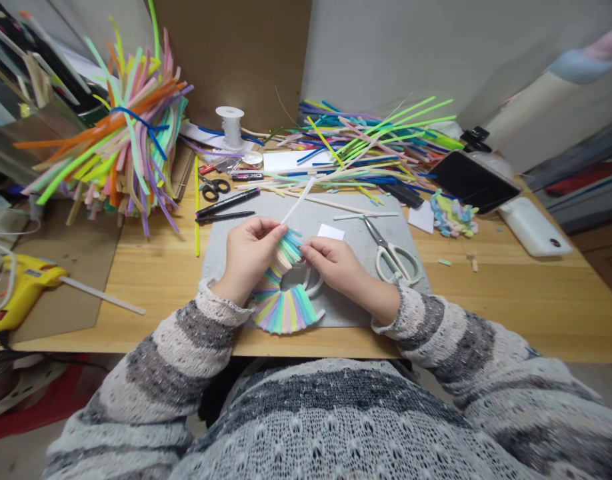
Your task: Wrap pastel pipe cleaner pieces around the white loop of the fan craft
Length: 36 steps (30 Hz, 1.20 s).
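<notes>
My left hand (251, 253) is closed in a pinch on the upper end of a curved, striped pipe-cleaner piece (289, 311) in pastel green, yellow, pink, purple and blue. A white pipe cleaner (300, 200) sticks up past my left thumb. Pinched fingers of my right hand (333, 261) meet the blue strips at the right side of that same end. The piece bends down below both hands, its lower part fanned out over the grey cutting mat (356, 303). White loops show between the piece and my right hand. Light-handled scissors (393, 257) lie right of my right hand.
Loose pipe cleaners (366, 143) heap at the back, and a tied bundle (131, 140) stands left. A yellow glue gun (23, 287) lies far left. Black scissors (215, 189), a marker (229, 204), a wire spool (230, 127) and a phone-like white device (535, 227) surround the mat.
</notes>
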Each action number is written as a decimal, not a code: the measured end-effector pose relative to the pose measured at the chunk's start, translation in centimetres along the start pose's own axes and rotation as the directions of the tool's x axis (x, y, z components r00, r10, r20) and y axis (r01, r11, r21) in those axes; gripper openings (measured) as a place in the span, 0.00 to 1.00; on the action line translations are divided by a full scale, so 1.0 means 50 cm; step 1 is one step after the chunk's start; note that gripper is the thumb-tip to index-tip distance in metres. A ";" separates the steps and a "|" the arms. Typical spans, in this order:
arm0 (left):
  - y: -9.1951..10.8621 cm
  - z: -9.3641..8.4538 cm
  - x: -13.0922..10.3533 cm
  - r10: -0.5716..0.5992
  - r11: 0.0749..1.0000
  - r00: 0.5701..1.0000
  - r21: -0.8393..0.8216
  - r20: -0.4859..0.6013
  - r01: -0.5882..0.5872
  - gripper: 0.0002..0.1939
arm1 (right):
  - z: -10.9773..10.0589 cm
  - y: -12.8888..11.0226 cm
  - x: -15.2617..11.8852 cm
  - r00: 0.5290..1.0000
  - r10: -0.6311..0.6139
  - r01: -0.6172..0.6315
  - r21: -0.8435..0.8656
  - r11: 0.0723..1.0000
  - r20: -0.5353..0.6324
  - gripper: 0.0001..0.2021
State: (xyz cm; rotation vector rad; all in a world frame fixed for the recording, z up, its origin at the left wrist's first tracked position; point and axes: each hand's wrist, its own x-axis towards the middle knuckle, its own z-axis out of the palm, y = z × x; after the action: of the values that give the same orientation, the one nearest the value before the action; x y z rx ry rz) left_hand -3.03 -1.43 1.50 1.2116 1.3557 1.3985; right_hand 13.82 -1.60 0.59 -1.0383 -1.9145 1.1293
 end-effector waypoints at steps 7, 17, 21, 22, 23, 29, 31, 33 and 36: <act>0.006 0.001 -0.001 -0.039 0.999 0.996 0.017 0.084 0.037 0.11 | -0.002 0.001 -0.002 0.996 0.082 -0.080 -0.046 0.996 0.039 0.18; 0.015 0.003 -0.004 -0.105 0.993 0.967 -0.035 0.234 0.116 0.11 | -0.010 -0.005 -0.001 0.998 0.001 0.003 0.069 0.998 -0.058 0.09; 0.008 0.008 -0.006 -0.090 0.995 0.968 -0.025 0.236 0.099 0.10 | 0.008 0.001 0.002 0.986 0.163 -0.160 0.339 0.927 0.020 0.12; 0.008 0.008 -0.006 -0.091 0.995 0.968 -0.014 0.235 0.097 0.10 | 0.010 0.001 0.003 0.980 0.194 -0.196 0.381 0.904 0.042 0.13; 0.010 0.008 -0.007 -0.097 0.995 0.966 -0.005 0.238 0.101 0.10 | 0.011 0.001 0.004 0.974 0.219 -0.223 0.408 0.886 0.057 0.14; 0.029 -0.003 -0.001 -0.189 0.979 0.917 -0.005 0.351 0.204 0.14 | 0.003 -0.005 0.008 0.965 0.261 -0.254 0.397 0.882 0.035 0.13; 0.027 -0.005 0.000 -0.208 0.976 0.920 0.004 0.332 0.219 0.12 | 0.001 -0.004 0.007 0.963 0.266 -0.265 0.388 0.883 0.052 0.14; 0.021 -0.004 0.000 -0.202 0.978 0.935 0.018 0.291 0.206 0.11 | 0.001 -0.003 0.004 0.970 0.234 -0.241 0.356 0.903 0.065 0.14; 0.012 0.000 -0.001 -0.154 0.988 0.954 0.035 0.258 0.150 0.12 | -0.002 -0.004 -0.003 0.991 0.130 -0.130 0.235 0.963 0.016 0.14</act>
State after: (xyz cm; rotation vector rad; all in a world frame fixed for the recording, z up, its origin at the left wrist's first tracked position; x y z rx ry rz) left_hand -2.98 -1.55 2.09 1.2259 1.2480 1.0817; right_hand 13.89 -1.74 0.76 -1.0421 -1.6822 1.3928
